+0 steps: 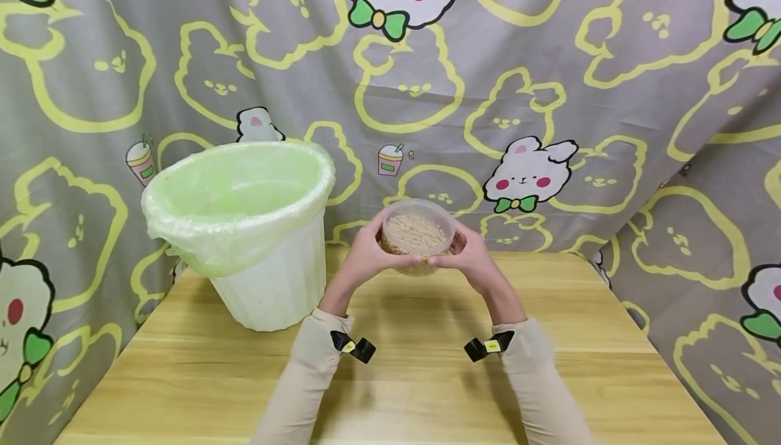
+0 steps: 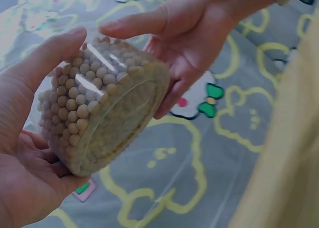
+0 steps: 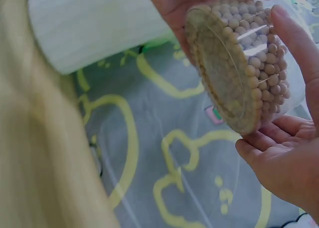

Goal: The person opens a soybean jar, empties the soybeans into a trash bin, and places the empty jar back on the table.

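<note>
A round clear plastic tub [image 1: 418, 228] of small beige beads is held up above the back part of the table. My left hand [image 1: 367, 249] grips its left side, thumb across the near wall and fingers round behind. From the other side my right hand [image 1: 470, 255] holds it the same way, the two thumbs almost meeting at the front. In the left wrist view the beads [image 2: 82, 96] show through the tub's wall, and its flat base faces the camera. The right wrist view shows the tub's base [image 3: 219, 71] tilted, with fingers under the edge.
A white bin [image 1: 274, 282] lined with a pale green plastic bag [image 1: 244, 228] stands on the table's left side, close to my left forearm. The wooden table [image 1: 421, 377] ends at a grey patterned curtain [image 1: 415, 106] hanging behind and along both sides.
</note>
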`<act>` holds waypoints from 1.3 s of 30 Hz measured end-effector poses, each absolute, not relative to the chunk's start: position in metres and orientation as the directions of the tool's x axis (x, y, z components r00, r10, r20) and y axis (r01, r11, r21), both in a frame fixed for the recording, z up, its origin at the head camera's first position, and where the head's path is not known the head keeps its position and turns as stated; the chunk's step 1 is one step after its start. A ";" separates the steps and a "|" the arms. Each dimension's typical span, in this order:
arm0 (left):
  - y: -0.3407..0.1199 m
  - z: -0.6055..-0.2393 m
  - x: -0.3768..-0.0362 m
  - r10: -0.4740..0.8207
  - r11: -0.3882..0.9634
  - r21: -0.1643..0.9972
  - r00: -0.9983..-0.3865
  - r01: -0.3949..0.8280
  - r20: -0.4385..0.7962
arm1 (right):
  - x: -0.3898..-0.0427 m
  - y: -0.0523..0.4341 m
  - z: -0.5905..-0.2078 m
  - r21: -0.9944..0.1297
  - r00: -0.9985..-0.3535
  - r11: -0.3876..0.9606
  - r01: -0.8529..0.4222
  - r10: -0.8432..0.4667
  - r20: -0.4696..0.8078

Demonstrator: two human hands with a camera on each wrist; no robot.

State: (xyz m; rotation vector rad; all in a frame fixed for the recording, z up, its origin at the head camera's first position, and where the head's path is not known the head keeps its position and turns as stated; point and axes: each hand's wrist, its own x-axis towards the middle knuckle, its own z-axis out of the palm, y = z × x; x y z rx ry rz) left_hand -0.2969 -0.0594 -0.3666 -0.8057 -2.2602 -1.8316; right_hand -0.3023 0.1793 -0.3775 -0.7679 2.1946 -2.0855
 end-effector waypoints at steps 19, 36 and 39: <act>-0.079 -0.367 -0.302 0.394 -0.065 0.884 -0.802 0.463 0.449 | -0.307 0.152 -0.366 -0.936 -0.816 -0.094 -0.339 -0.465 0.342; -0.079 -0.357 -0.293 0.438 -0.146 0.904 -0.793 0.402 0.423 | -0.298 0.150 -0.364 -0.892 -0.786 -0.084 -0.444 -0.441 0.433; -0.080 -0.355 -0.290 0.421 -0.102 0.899 -0.800 0.426 0.427 | -0.297 0.148 -0.366 -0.882 -0.784 -0.060 -0.467 -0.434 0.444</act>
